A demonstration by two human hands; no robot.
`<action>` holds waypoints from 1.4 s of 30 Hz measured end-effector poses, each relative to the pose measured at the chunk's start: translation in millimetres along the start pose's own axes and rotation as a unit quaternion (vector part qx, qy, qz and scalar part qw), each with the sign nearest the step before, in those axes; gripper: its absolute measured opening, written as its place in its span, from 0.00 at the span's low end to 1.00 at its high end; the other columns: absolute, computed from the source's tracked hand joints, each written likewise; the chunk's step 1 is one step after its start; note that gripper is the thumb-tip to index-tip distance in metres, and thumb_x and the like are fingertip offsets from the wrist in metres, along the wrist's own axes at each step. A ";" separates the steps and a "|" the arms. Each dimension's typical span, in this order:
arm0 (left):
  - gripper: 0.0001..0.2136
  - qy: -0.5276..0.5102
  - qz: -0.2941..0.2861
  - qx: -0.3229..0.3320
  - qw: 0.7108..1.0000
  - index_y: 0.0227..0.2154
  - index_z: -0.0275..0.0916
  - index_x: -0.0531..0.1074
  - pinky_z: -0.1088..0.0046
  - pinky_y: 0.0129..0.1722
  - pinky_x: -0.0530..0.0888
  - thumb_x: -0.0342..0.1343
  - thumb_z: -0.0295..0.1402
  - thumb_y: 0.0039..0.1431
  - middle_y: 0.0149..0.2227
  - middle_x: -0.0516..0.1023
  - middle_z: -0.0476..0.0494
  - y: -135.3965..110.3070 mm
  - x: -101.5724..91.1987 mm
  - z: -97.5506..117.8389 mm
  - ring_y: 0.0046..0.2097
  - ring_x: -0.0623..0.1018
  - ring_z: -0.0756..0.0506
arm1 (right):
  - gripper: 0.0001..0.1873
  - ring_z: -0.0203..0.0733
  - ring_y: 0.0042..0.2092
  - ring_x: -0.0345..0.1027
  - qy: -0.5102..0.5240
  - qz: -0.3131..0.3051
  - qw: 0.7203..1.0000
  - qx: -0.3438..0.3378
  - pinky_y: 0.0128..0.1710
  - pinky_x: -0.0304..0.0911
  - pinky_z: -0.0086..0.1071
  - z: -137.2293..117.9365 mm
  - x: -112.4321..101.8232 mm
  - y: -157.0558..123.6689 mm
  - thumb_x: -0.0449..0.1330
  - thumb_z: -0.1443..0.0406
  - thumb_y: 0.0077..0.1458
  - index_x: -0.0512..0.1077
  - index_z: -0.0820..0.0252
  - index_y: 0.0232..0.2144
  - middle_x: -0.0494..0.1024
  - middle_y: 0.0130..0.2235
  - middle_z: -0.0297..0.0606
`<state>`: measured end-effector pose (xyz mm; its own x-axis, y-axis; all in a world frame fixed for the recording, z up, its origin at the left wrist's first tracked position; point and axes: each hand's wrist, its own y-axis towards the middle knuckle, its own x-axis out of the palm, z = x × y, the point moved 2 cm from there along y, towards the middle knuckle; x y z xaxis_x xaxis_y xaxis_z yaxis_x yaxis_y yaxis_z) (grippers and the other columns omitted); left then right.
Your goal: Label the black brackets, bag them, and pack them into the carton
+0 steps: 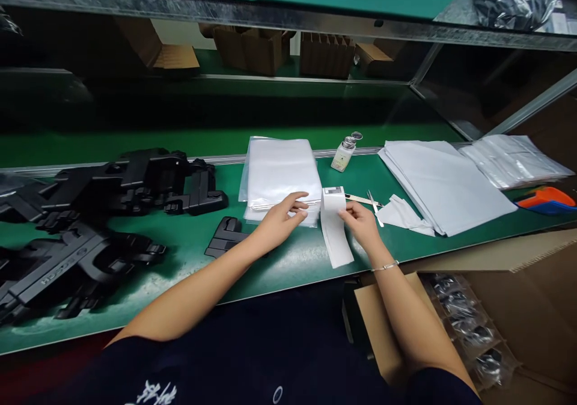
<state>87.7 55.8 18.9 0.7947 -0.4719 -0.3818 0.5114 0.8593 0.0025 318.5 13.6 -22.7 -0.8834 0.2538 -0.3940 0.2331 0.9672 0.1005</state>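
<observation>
A strip of white label paper [336, 237] with a printed label at its top end curls down onto the green bench. My right hand [360, 222] pinches its right edge between thumb and fingers. My left hand [286, 219] is open, fingers spread, over the lower edge of a stack of clear plastic bags [283, 170]. A gap separates it from the label strip. Beside my left forearm lies a small black plastic part [225, 235], partly covered by the arm.
Black plastic assemblies [85, 255] crowd the left side. A small bottle [343, 154] stands behind the strip. Tweezers [375, 208], a crumpled white cloth [403, 214], white sheets [444, 182] and an orange-and-blue tool [547, 199] lie to the right. An open carton [532, 309] holds bagged parts below.
</observation>
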 end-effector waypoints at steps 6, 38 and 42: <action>0.19 -0.154 -0.021 0.057 0.986 0.52 0.38 0.71 0.69 0.46 0.72 0.56 0.37 0.58 0.39 0.81 0.43 13.7 34.9 11.1 0.41 0.79 0.45 | 0.11 0.39 0.27 0.63 -0.008 -0.034 0.999 -0.037 0.27 0.59 0.31 -24.3 -0.5 -44.0 0.61 0.56 0.52 0.75 0.58 0.29 0.72 0.25 0.33; 0.09 0.010 -0.048 0.064 0.997 0.28 0.38 0.70 0.74 0.32 0.66 0.53 0.38 0.58 0.28 0.72 0.51 3.8 43.5 27.1 0.31 0.70 0.49 | 0.25 0.45 0.44 0.74 0.092 0.025 0.990 -0.105 0.47 0.71 0.43 -38.9 -10.5 -47.6 0.62 0.56 0.56 0.60 0.52 0.53 0.77 0.45 0.41; 0.08 0.079 -0.018 0.148 0.986 0.38 0.39 0.74 0.71 0.41 0.71 0.53 0.35 0.60 0.38 0.78 0.45 19.8 29.6 44.5 0.41 0.76 0.45 | 0.19 0.44 0.40 0.72 -0.048 0.093 0.977 -0.186 0.46 0.70 0.43 -65.4 -12.1 -26.9 0.58 0.62 0.59 0.64 0.51 0.53 0.76 0.37 0.36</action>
<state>136.0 50.1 48.8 0.7257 -0.4433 -0.5261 0.6292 0.7370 0.2469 296.3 -15.3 39.1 -0.7931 0.4415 -0.4197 0.2064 0.8430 0.4968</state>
